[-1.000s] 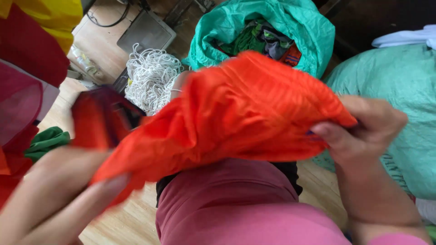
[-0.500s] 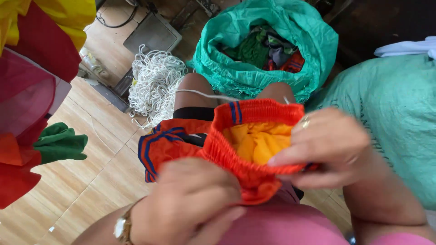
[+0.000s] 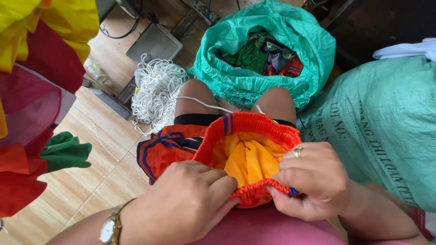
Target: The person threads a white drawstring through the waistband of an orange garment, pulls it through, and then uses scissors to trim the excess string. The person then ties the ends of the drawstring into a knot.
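Pinching the near edge of the elastic waistband, both hands hold a pair of orange shorts [image 3: 236, 154] open on the person's lap. The left hand [image 3: 181, 204], at about 7 o'clock from the waist opening, has its fingers curled shut on the gathered hem; the right hand [image 3: 313, 181], at about 4 o'clock, grips the same hem between thumb and forefinger, a ring [image 3: 298, 151] on one finger. The two hands lie about equally close to the cloth, nearly touching each other at 6 o'clock. The waistband's long axis runs from 9 to 3 o'clock, and the yellow lining [image 3: 245, 159] shows inside it. The shorts' leg, with blue stripes, trails off toward 9 o'clock over the left thigh. A white cord [image 3: 200, 103] crosses the knees beyond. Further out, at 12 o'clock, an open green sack [image 3: 313, 50] holds mixed garments; a heap of white netting [image 3: 156, 88] lies at 10 o'clock on the wooden floor [image 3: 100, 172]. A full green bag [image 3: 386, 127] stands at 3 o'clock.
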